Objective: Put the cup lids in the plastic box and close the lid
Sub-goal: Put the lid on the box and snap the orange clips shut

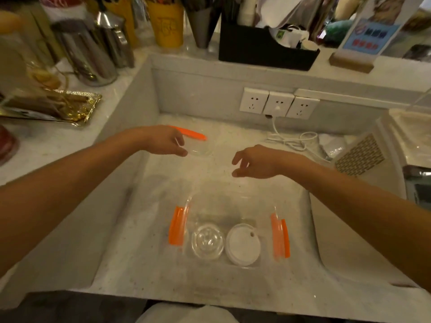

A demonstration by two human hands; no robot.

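Note:
A clear plastic box (233,203) with orange latches on its left and right sides stands open on the sunken counter in front of me. Inside it lie a clear domed cup lid (207,241) and a white flat cup lid (242,244), side by side. Beyond the box, my left hand (166,141) pinches the edge of a clear plastic piece with an orange strip (190,134), which looks like the box's lid (200,149). My right hand (255,163) hovers to its right with fingers curled apart and holds nothing.
Three white wall sockets (278,103) sit on the back wall, and a white cable (291,138) coils on the counter below them. A white machine (382,155) stands at the right. Metal jugs (93,52), a yellow cup (166,22) and a black organiser (265,47) line the raised ledge.

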